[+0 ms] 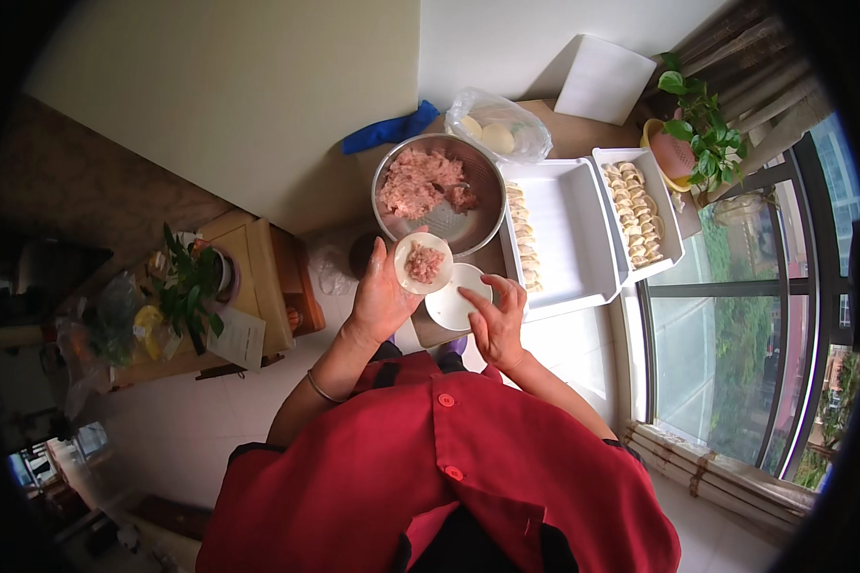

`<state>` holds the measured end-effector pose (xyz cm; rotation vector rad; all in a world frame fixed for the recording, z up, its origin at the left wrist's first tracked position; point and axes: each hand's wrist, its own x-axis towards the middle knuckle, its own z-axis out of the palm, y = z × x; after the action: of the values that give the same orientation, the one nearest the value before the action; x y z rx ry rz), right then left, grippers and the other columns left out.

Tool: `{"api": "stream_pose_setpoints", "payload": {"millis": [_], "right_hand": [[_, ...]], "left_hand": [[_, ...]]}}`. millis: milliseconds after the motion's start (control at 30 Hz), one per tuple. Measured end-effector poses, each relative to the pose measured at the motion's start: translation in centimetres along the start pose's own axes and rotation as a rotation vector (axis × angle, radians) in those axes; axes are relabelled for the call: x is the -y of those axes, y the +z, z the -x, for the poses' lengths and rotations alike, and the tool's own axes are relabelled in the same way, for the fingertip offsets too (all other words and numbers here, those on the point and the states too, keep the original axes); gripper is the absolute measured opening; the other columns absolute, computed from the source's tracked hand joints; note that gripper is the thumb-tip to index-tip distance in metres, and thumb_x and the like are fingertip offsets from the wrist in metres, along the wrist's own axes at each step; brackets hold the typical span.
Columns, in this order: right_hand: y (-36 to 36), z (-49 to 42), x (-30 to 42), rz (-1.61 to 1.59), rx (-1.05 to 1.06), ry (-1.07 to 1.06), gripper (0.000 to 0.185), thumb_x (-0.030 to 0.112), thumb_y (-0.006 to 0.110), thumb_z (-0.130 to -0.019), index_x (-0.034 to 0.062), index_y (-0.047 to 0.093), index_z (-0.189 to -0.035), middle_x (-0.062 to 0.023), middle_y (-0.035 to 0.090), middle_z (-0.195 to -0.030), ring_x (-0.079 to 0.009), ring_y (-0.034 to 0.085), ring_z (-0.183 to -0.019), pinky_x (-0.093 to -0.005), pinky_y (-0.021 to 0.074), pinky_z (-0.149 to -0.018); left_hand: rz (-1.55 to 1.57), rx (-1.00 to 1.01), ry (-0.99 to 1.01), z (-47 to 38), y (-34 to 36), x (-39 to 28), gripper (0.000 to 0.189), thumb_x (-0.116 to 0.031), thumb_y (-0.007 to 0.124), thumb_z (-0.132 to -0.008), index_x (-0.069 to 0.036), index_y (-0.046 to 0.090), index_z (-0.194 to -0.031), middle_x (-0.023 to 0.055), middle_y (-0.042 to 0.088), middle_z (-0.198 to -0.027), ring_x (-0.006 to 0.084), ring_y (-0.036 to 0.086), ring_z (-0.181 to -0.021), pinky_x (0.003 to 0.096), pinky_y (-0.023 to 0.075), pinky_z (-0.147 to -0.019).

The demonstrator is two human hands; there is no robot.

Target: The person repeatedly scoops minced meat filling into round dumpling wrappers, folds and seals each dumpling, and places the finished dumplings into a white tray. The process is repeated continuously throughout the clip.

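Observation:
On the palm and fingers of my left hand [378, 306] lies a round dumpling wrapper [405, 279] with a mound of minced meat filling [424, 263] in its middle. My right hand [500, 321] is over the right side of a small white dish [444, 302]; its fingers are apart and hold nothing. Whether a fingertip touches the dish cannot be told. Beyond both hands stands a metal bowl [466, 240] of minced meat [419, 179]. To its right, a white tray [562, 229] carries a row of folded dumplings [523, 236] along its left side.
A second white tray [670, 251] holds more dumplings [632, 215]. Behind the bowl lie a plastic bag of round wrappers [498, 136] and a blue cloth [394, 132]. A white board [605, 79] leans on the wall. A potted plant [702, 129] stands near the window; a wooden cabinet [258, 265] is left.

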<state>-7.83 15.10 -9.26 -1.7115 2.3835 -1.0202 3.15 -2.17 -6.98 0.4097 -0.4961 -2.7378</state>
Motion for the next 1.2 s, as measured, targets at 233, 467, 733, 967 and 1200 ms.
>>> {"api": "stream_pose_setpoints", "payload": {"millis": [233,467,733,967,1200], "right_hand": [[7.5,1.6,-5.4,0.348,0.421,0.089,0.030,0.034,0.052,-0.091,0.0104,0.068,-0.096,-0.0126,0.054,-0.100,-0.0299,0.047,-0.098,-0.0399,0.0398,-0.085],[2.4,-1.4,-3.7,-0.131,0.029,0.289,0.029,0.025,0.047,-0.094,0.0100,0.069,-0.105,-0.0149,0.053,-0.112,-0.0336,0.043,-0.108,-0.0419,0.0351,-0.096],[-3.0,-5.4,1.1,-0.100,-0.013,-0.057,0.034,0.029,0.050,-0.091,0.0183,0.064,-0.119,-0.0140,0.041,-0.136,-0.0353,0.034,-0.122,-0.0451,0.0256,-0.103],[0.9,-1.4,-2.2,-0.196,-0.003,0.158,0.033,0.034,0.049,-0.092,0.0090,0.070,-0.098,-0.0144,0.057,-0.104,-0.0308,0.048,-0.098,-0.0402,0.0366,-0.091],[8.1,1.5,-6.1,0.386,0.480,0.065,0.040,0.042,0.051,-0.089,0.0059,0.068,-0.087,-0.0134,0.057,-0.099,-0.0295,0.048,-0.099,-0.0384,0.0403,-0.087]], "left_hand": [[-0.002,0.024,-0.072,0.1,-0.3,0.3,0.060,-0.047,0.030,-0.099,-0.003,0.034,-0.140,0.0130,0.045,-0.137,0.0226,0.043,-0.127,0.0384,0.0318,-0.108],[-0.109,0.028,-0.097,0.3,-0.2,0.2,0.059,-0.044,0.029,-0.100,0.000,0.035,-0.139,0.0142,0.046,-0.137,0.0231,0.044,-0.127,0.0381,0.0331,-0.107],[-0.093,0.000,-0.165,0.3,0.3,1.0,0.059,-0.045,0.027,-0.101,0.000,0.035,-0.139,0.0124,0.047,-0.135,0.0207,0.045,-0.126,0.0381,0.0342,-0.107],[-0.088,0.011,-0.093,1.0,0.0,-0.3,0.062,-0.047,0.028,-0.100,0.000,0.034,-0.140,0.0138,0.046,-0.136,0.0229,0.044,-0.127,0.0384,0.0320,-0.108],[-0.059,0.018,-0.102,1.3,-0.3,-0.4,0.062,-0.048,0.028,-0.099,-0.002,0.034,-0.140,0.0134,0.048,-0.135,0.0224,0.044,-0.126,0.0383,0.0316,-0.108]]}}
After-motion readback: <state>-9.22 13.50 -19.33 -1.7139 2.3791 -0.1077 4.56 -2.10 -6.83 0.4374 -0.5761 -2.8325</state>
